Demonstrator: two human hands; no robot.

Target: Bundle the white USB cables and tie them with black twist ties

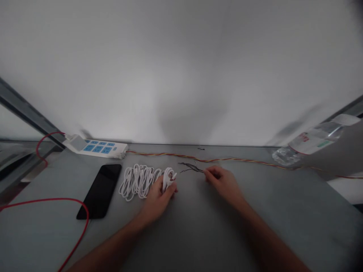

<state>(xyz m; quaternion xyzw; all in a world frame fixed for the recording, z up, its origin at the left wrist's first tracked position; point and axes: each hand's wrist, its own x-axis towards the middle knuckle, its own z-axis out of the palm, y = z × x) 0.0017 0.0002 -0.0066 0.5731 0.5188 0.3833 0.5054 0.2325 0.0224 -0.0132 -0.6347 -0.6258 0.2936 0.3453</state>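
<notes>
A coiled white cable (168,177) is gripped in my left hand (159,196), its loops bunched between thumb and fingers. Just left of that hand lies a row of more coiled white cables (138,181) on the grey table. My right hand (222,183) is closed in a pinch at the right end of a small bunch of thin black twist ties (190,167). The ties spread leftward from its fingertips towards the white coil. What sits right between the right fingertips is partly hidden.
Left of the cables lies a black phone (100,190), a red cable (82,204) crossing its edge. Behind is a power strip (99,148) with a plugged-in charger (75,143). A twisted red-yellow wire (193,157) runs along the back towards a tilted plastic bottle (314,141).
</notes>
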